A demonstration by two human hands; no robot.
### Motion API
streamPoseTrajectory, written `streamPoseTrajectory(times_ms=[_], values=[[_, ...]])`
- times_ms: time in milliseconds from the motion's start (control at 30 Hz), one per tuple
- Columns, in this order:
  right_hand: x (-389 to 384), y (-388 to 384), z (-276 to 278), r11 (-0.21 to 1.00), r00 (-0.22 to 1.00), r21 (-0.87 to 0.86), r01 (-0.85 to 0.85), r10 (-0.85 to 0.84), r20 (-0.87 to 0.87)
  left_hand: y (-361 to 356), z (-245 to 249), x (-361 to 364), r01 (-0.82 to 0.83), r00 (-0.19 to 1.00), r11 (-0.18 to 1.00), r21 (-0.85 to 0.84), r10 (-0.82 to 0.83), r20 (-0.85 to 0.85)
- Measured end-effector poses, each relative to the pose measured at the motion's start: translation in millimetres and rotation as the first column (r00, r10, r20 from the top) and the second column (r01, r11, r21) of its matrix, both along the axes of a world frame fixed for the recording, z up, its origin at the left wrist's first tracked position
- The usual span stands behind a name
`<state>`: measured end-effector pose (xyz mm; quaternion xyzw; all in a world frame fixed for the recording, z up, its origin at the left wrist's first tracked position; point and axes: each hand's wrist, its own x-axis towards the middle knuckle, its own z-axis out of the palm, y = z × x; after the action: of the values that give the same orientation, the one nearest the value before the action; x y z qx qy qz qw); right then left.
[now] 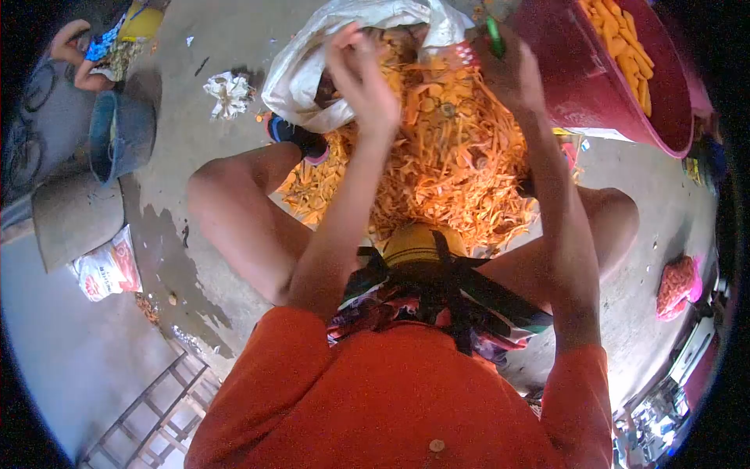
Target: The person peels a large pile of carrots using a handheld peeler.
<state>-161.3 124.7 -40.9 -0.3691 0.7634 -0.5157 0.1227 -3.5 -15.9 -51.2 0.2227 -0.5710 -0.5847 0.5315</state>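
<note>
My left hand (pixel 363 86) is raised over the edge of a white sack (pixel 293 94), slightly blurred, its fingers apart and nothing seen between them. In my right hand (pixel 512 70), dark in shadow, is a green-handled tool (pixel 494 37); its blade cannot be made out. Below and between both hands lies a big heap of orange peelings (pixel 461 180), with a few round cut ends on it. The sack's mouth gapes open, with orange and darker pieces inside.
A large red tub (pixel 562 70) with peeled orange roots (pixel 621 47) stands at upper right. A grey-blue bucket (pixel 129 137), a printed bag (pixel 109 266) and part of another person (pixel 78 59) are at left. A pink bag (pixel 678 288) lies at right.
</note>
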Motion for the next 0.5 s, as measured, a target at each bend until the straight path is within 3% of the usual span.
streamPoseTrajectory(times_ms=[33, 67, 100, 133, 167, 200, 233, 267, 300, 367, 400, 433, 500], values=[[6, 0, 23, 0.992, 0.975, 0.111, 0.061, -0.036, -0.219, -38, -37, 3, -0.089, 0.994, 0.996, -0.013, 0.090, 0.060], [11, 0, 37, 0.968, 0.901, 0.203, 0.146, -0.045, -0.430, -69, -60, 16, -0.155, 0.917, 0.933, -0.325, 0.258, 0.303], [11, 1, 41, 0.971, 0.907, 0.199, 0.135, -0.040, -0.419, -86, -72, 30, -0.018, 0.744, 0.973, -0.231, 0.167, 0.646], [7, 4, 42, 0.953, 0.913, 0.289, 0.090, 0.037, -0.406, -100, -89, 43, 0.073, 0.461, 0.994, -0.085, 0.042, 0.886], [6, 6, 43, 0.925, 0.916, 0.377, 0.048, 0.111, -0.387, -107, -123, 61, 0.241, 0.290, 0.949, -0.205, 0.131, 0.948], [7, 6, 45, 0.924, 0.913, 0.377, 0.063, 0.099, -0.397, -106, -161, 83, 0.437, 0.277, 0.795, -0.421, 0.326, 0.904], [6, 7, 48, 0.925, 0.916, 0.376, 0.061, 0.098, -0.389, -104, -204, 103, 0.561, 0.363, 0.546, -0.622, 0.514, 0.777], [5, 8, 52, 0.918, 0.901, 0.394, 0.045, 0.133, -0.413, -99, -240, 118, 0.605, 0.460, 0.297, -0.738, 0.626, 0.629], [4, 10, 57, 0.910, 0.885, 0.414, 0.030, 0.169, -0.434, -89, -260, 129, 0.619, 0.505, 0.162, -0.768, 0.666, 0.548], [6, 11, 68, 0.896, 0.907, 0.442, 0.033, 0.159, -0.391, -67, -241, 135, 0.717, 0.326, 0.321, -0.619, 0.630, 0.705], [7, 12, 74, 0.882, 0.920, 0.469, 0.040, 0.150, -0.361, -87, -251, 132, 0.724, 0.392, 0.236, -0.649, 0.633, 0.668], [9, 13, 78, 0.879, 0.923, 0.474, 0.039, 0.150, -0.353, -110, -252, 127, 0.729, 0.388, 0.238, -0.642, 0.628, 0.674], [11, 16, 84, 0.888, 0.883, 0.458, 0.037, 0.185, -0.430, -145, -229, 110, 0.719, 0.494, 0.278, -0.637, 0.439, 0.750]])
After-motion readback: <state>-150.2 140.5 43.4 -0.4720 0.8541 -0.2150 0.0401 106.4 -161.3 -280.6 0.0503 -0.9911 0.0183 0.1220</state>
